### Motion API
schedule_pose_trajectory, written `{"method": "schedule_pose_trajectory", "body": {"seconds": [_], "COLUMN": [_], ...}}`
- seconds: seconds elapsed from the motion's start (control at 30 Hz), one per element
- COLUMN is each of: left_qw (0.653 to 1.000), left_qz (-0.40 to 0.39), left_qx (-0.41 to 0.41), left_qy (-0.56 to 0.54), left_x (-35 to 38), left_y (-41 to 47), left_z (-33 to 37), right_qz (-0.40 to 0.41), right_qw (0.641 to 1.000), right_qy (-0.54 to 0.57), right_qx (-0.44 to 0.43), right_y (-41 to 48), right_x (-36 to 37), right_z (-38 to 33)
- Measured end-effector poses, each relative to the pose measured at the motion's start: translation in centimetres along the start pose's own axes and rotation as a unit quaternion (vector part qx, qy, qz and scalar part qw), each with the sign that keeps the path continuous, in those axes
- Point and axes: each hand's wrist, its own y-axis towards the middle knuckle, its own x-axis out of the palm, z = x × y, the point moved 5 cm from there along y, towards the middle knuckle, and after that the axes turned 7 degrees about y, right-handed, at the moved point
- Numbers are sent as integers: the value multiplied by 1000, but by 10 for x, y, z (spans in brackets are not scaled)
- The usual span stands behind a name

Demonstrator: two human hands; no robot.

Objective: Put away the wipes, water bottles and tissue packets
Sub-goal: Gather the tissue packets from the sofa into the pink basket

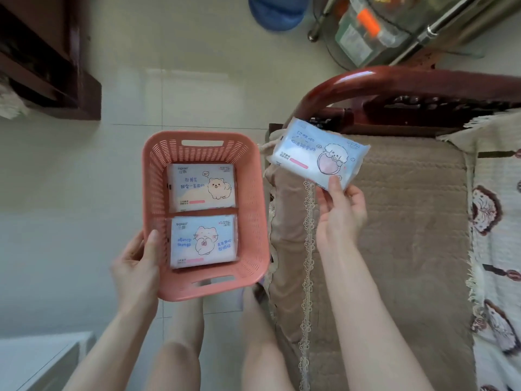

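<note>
Holding pink basket (255, 198) w/ L hand (135, 266); R hand (341, 218) pinching tissue pkt (315, 153) just right of basket's far-right corner.
L thumb hooked over basket's near-left rim; far pkt (201, 184) & near pkt (203, 241) flat inside, covering most of floor.

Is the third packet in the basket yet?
No, the right hand pinches that packet over the cushion, outside the basket.

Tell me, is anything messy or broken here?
Nothing looks broken or spilled. The dog packet and cat packet lie flat in the pink basket that the left hand grips. Only the third packet is out, tilted, pinched by the right hand.
</note>
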Motion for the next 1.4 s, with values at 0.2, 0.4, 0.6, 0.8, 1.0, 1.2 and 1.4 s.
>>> {"method": "schedule_pose_trajectory", "body": {"seconds": [0.2,0.4,0.6,0.8,1.0,1.2,1.4], "left_qw": [999,996,985,975,962,944,921], "left_qz": [44,63,100,123,156,204,265], "left_qx": [-17,-37,-46,-37,-38,-45,-61], "left_qy": [-23,-59,-131,-183,-222,-255,-279], "left_x": [-43,-82,-137,-175,-212,-254,-308], "left_y": [30,57,100,132,161,197,255], "left_z": [2,16,36,56,70,92,116], "right_qz": [-126,-200,-226,-224,-245,-274,-338], "right_qw": [985,945,895,867,794,784,738], "right_qy": [-95,-251,-378,-441,-556,-555,-578], "right_qx": [66,71,66,59,20,46,82], "right_y": [-55,-117,-160,-175,-210,-254,-296], "right_x": [67,124,193,250,302,348,411], "right_z": [68,148,235,297,340,378,431]}}
